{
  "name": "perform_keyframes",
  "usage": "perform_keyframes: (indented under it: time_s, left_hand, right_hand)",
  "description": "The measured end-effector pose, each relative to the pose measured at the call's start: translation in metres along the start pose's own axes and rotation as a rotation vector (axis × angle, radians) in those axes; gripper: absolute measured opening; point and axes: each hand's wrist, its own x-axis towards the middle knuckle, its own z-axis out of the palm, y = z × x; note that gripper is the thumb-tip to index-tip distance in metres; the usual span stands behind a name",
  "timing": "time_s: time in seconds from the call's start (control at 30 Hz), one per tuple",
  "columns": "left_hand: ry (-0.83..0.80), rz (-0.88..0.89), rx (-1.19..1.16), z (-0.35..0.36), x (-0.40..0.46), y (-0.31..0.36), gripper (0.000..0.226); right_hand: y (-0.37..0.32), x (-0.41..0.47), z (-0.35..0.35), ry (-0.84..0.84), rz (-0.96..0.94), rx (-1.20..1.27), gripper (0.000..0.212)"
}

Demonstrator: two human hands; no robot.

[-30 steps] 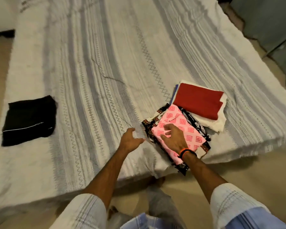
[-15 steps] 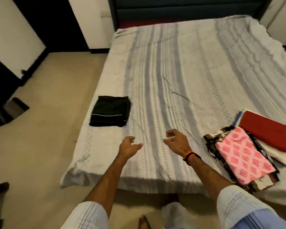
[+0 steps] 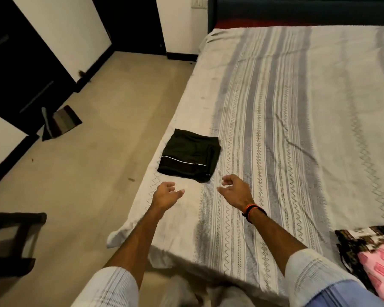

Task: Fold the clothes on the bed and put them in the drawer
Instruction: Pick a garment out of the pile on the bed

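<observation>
- Nearest the foot of the bed (image 3: pixel 297 129), both hands hover just short of the folded black shorts (image 3: pixel 190 157). The left hand (image 3: pixel 165 194) is loosely spread and holds nothing; the right hand (image 3: pixel 236 191), with an orange-and-black wristband (image 3: pixel 252 211), has its fingers lightly curled and is equally empty.
- At the lower right edge, a pink patterned garment (image 3: pixel 379 269) lies on top of a dark printed garment (image 3: pixel 353 242), both folded and well apart from the shorts. They are only partly in view, so how neat the stack is I cannot tell.
- My worry: the shorts lie close to the bed's left edge, where the striped bedcover (image 3: pixel 264 196) droops toward the floor (image 3: pixel 98 173). A one-sided lift could let the fold fall open, or nudge them over the edge.
- Scooping with fingers under both sides at once should, I'd guess, keep the fold together.
- Further off, to the left, dark cabinet fronts (image 3: pixel 20 63) stand along the wall. No open drawer shows from where I stand, so what is inside cannot be told.
- A small mat (image 3: pixel 64 120) lies on the floor by those fronts, something a foot could catch while carrying clothes over.
</observation>
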Motion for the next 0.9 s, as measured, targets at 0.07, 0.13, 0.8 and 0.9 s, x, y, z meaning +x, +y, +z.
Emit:
perform_keyframes:
  time_s: [0.07,0.13,0.8,0.9]
  left_hand:
    - [-0.002,-0.005,0.002,-0.007,0.014,0.006,0.055]
    - [-0.006,-0.033,0.007,-0.012,0.036,0.013,0.054]
    - [0.132,-0.092,0.335,-0.013,0.338,0.019,0.081]
    - [0.091,-0.117,0.297,-0.012,0.359,0.016,0.086]
  right_hand:
    - [-0.009,0.012,0.002,-0.008,0.027,0.006,0.040]
    - [-0.014,0.033,0.010,-0.020,0.069,0.012,0.040]
    - [0.016,0.267,0.117,0.153,0.493,-0.074,0.096]
    - [0.020,0.282,0.126,0.174,0.556,-0.046,0.106]
